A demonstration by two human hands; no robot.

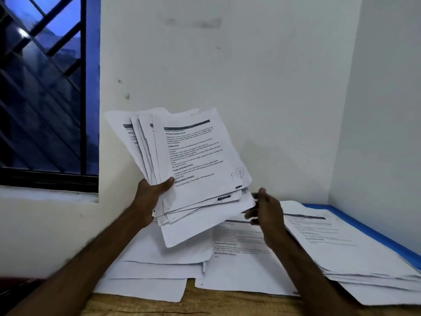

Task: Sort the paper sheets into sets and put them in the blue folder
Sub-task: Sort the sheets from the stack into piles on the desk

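A fanned stack (196, 160) is gripped at its lower left edge by the left hand (151, 193). The right hand (267, 210), fingers loose and blurred, is held just beside its lower right corner. Further right, a pile (341, 242) is carried by the folder (376, 233) on the table (193, 306).

The held sheets (196, 160) are thin white paper with black print — matt and a bit bent at the edges. The table (227, 306) is light wood with lines in it. The blue folder (364, 226) looks smooth. The wall (273, 76) is matt white paint — smudged in spots.
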